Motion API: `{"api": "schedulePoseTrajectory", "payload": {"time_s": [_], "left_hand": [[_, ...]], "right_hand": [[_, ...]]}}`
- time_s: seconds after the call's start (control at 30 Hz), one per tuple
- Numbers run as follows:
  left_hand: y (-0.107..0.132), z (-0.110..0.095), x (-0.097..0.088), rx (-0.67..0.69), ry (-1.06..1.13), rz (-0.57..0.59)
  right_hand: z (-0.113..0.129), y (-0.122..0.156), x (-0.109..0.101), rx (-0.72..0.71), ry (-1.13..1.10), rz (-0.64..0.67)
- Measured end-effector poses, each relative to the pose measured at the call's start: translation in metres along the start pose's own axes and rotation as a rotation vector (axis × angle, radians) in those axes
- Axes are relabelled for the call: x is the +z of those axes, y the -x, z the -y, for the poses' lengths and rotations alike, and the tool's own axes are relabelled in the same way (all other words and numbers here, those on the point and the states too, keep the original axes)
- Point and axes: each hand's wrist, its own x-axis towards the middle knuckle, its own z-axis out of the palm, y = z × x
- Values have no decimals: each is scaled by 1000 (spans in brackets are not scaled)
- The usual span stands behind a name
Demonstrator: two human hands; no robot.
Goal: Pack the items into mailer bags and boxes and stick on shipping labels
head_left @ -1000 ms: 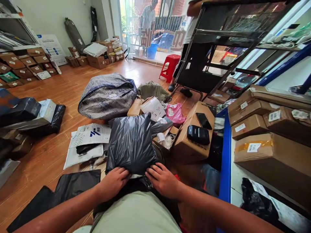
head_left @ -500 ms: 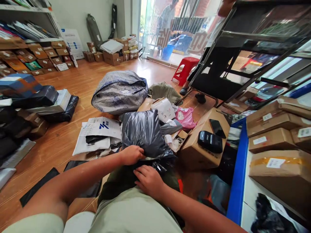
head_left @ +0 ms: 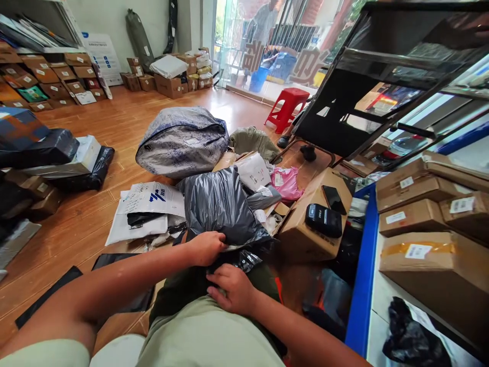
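Note:
A dark grey plastic parcel bag leans up from my lap against the heap of parcels. My left hand is closed on its near lower edge. My right hand rests just below, fingers curled on the crumpled black plastic end of the bag by my knee. What the right fingers pinch is partly hidden.
A cardboard box with a black handheld printer and a phone stands right of the bag. White mailers, a big grey patterned sack and a pink bag lie around. Boxed shelves at right, a red stool behind.
Both hands lay flat side by side on the bag's near end; now the left grips its edge, the right has slid lower. The bag stands tilted up.

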Motion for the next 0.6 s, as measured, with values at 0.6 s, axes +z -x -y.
{"api": "schedulePoseTrajectory", "payload": {"time_s": [0.6], "left_hand": [[18,0,-19,251,-199,197]], "right_hand": [[10,-34,40,178,141,305]]}}
